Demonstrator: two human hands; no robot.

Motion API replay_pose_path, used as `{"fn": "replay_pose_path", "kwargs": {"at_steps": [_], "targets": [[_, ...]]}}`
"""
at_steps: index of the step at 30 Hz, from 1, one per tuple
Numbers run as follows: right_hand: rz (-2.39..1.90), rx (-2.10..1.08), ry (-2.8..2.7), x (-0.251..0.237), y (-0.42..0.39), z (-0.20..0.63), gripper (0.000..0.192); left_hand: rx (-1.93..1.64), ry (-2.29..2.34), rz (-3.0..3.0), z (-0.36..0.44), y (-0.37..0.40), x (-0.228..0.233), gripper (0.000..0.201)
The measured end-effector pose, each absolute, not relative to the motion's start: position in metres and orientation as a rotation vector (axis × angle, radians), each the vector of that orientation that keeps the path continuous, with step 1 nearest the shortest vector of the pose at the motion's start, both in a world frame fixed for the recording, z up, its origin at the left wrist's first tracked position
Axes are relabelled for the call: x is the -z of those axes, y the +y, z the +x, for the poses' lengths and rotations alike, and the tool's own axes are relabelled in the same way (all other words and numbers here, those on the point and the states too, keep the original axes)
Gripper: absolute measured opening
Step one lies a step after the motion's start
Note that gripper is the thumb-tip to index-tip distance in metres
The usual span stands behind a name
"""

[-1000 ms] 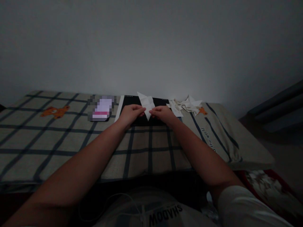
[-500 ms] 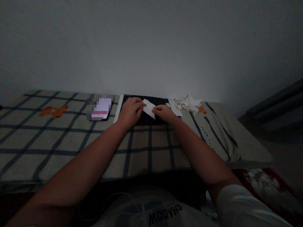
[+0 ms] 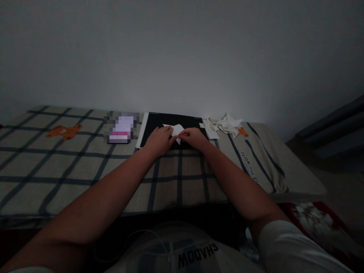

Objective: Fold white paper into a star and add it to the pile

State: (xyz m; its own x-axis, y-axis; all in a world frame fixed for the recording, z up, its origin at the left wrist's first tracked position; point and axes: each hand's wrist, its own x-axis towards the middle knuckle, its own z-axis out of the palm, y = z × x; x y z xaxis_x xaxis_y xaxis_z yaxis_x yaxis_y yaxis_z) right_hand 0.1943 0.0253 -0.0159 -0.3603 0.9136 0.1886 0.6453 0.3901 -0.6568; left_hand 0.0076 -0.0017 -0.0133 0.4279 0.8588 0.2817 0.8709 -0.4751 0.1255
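Pinching folded white paper [image 3: 178,129] above a black board [image 3: 159,119], the right hand [image 3: 195,137] nearly meets the left hand [image 3: 158,140], whose fingers touch it; whether they grip, I can't tell.

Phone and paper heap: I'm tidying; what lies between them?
In the head view, a white-edged black mat, with the left hand and right hand touching folded paper over it.

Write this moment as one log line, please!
left hand: on white paper; right hand: touching white paper; beneath: black surface; nearby: phone
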Motion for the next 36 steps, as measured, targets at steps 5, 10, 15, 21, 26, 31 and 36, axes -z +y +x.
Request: {"fn": "replay_pose_path", "kwargs": {"at_steps": [5, 10, 15, 21, 26, 31, 36], "targets": [[-1.296, -0.58, -2.262, 0.014, 0.025, 0.197, 0.014, 0.458, -1.611, -2.643, 0.005, 0.0, 0.016, 0.065], [-1.142, -0.357, -2.389, 0.017, 0.03, 0.201, 0.013, 0.443, -1.6, -2.657, 0.002, 0.002, 0.016, 0.069], [-0.989, -0.182, -2.469, 0.021, 0.035, 0.206, 0.014, 0.405, -1.586, -2.679, 0.0, 0.004, 0.016, 0.073], [-0.954, -0.251, -2.486, 0.022, 0.039, 0.208, 0.017, 0.393, -1.568, -2.767, -0.003, 0.014, 0.017, 0.062], [-0.952, -0.286, -2.493, 0.018, 0.038, 0.205, 0.018, 0.531, -1.556, -2.788, -0.006, 0.026, 0.023, 0.046], [-1.077, -0.125, -2.463, 0.021, 0.04, 0.196, 0.028, 0.519, -1.527, -2.839, -0.01, 0.026, 0.021, 0.052], [-1.115, -0.118, -2.519, 0.027, 0.046, 0.196, 0.032, 0.433, -1.598, -2.832, -0.009, 0.02, 0.015, 0.059]]}}
